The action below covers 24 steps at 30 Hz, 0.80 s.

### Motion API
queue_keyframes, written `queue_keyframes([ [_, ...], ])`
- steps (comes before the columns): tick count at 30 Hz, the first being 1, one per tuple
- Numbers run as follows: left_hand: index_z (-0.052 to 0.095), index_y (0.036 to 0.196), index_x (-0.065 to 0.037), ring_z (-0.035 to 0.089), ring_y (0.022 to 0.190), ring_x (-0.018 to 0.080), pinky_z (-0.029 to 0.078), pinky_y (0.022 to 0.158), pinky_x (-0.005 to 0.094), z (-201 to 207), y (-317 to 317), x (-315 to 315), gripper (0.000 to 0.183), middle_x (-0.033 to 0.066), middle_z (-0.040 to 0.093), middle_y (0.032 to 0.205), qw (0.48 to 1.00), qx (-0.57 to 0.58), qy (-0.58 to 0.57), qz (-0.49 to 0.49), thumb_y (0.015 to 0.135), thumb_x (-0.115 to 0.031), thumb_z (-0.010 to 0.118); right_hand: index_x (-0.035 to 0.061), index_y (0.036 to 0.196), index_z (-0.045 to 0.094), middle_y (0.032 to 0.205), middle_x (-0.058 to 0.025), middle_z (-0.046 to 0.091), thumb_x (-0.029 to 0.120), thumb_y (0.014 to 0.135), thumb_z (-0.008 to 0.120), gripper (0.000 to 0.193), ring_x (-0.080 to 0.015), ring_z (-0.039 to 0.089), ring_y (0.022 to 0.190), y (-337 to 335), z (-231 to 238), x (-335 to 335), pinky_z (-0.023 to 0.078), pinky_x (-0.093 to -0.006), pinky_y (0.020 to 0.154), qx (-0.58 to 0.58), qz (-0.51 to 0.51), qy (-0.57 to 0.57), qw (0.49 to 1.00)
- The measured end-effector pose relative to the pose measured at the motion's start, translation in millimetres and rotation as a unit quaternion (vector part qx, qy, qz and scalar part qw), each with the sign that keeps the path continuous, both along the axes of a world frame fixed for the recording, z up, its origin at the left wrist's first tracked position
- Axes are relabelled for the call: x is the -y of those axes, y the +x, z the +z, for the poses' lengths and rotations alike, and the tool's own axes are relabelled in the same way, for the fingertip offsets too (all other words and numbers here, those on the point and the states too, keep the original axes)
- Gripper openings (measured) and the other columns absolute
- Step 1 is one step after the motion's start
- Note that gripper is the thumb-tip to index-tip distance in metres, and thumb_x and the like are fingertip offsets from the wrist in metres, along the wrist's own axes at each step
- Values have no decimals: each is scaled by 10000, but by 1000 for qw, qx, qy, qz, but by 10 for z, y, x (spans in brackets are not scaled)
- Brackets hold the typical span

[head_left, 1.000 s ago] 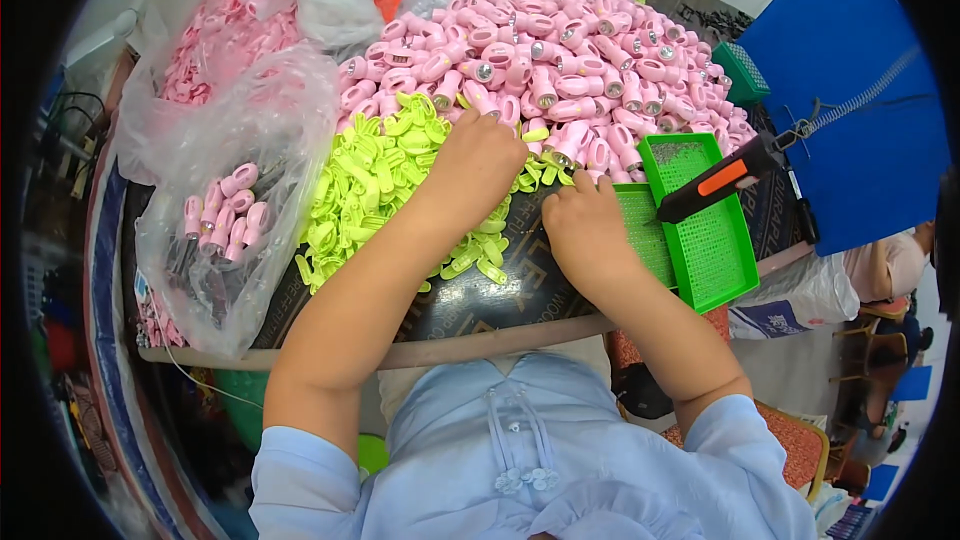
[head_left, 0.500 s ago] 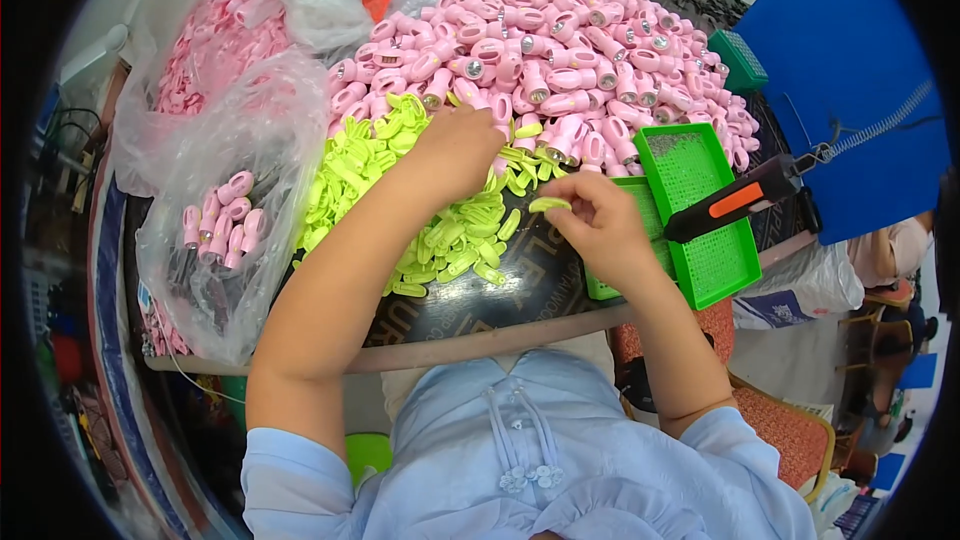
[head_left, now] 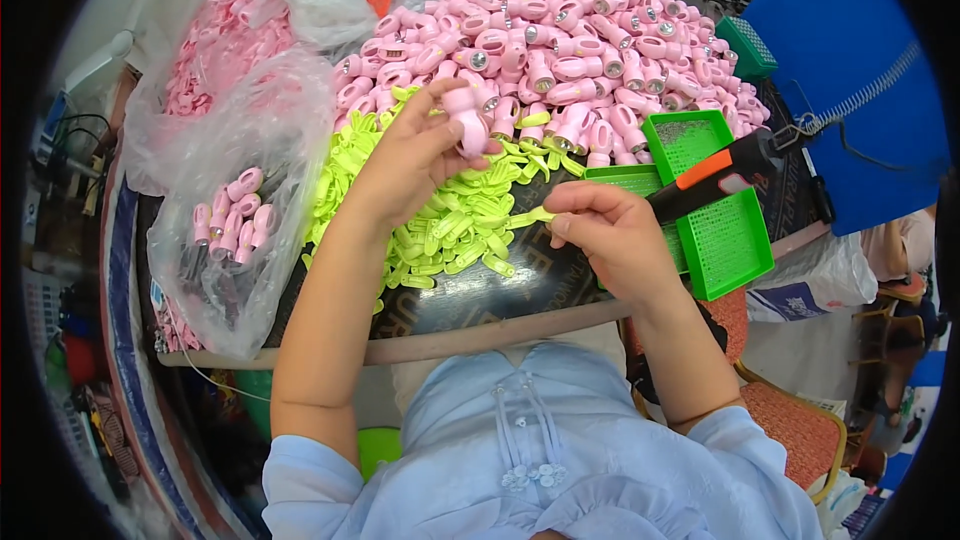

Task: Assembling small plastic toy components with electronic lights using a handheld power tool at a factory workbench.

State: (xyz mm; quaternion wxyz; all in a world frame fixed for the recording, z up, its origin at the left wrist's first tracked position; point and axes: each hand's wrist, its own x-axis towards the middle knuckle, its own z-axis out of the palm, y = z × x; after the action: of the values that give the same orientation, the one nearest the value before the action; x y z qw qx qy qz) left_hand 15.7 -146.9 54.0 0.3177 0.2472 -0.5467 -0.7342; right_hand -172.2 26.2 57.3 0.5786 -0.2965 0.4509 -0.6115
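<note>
Between the fingers and thumb of my left hand (head_left: 405,165) is a small pink flashlight (head_left: 466,123), lifted above the near edge of the big heap of pink flashlights (head_left: 570,40). My right hand (head_left: 607,233) pinches a yellow-green plastic strip (head_left: 535,215) by one end, just right of a pile of similar yellow-green pieces (head_left: 455,230). That pile spreads under and beside my left hand. The two hands are apart, and the strip does not touch the flashlight.
Green trays (head_left: 728,240) stand at the right, with an orange-and-black electric screwdriver (head_left: 705,180) hanging over them from a coiled spring. A clear plastic bag (head_left: 200,290) with several pink flashlights lies at the left. A blue panel (head_left: 850,70) rises at the right.
My left hand has come back from the heap with a pink flashlight raised in its fingers. The right hand still pinches its yellow-green strip, slightly lower and further right. The screwdriver has swung a little.
</note>
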Motion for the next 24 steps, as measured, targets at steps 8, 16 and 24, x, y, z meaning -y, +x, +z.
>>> queue_keyframes([
  [8, 427, 1361, -37, 683, 992, 275, 606, 796, 370, -147, 138, -547, 390, 169, 641, 1122, 937, -131, 268, -179, 1018, -163, 563, -53, 1010, 696, 994, -90, 695, -78, 856, 695, 156, -145, 679, 894, 15, 134, 60, 560, -272, 824, -182, 33, -115, 976],
  [16, 432, 1364, -29, 677, 972, 218, 609, 795, 378, -328, 178, -681, 418, 137, 627, 1148, 930, -126, 304, -165, 1002, -162, 596, -12, 970, 718, 935, -67, 702, -56, 826, 728, 151, -126, 665, 841, -39, 145, 112, 536, -262, 739, -263, 152, -81, 949],
  [24, 452, 1376, -63, 663, 1034, 231, 595, 847, 381, -268, 175, -945, 449, 135, 623, 1195, 939, -134, 303, -86, 962, -56, 627, 11, 929, 702, 912, -90, 683, -56, 760, 746, 187, -241, 667, 863, 44, 153, 110, 532, -339, 758, -423, 99, -239, 868],
])
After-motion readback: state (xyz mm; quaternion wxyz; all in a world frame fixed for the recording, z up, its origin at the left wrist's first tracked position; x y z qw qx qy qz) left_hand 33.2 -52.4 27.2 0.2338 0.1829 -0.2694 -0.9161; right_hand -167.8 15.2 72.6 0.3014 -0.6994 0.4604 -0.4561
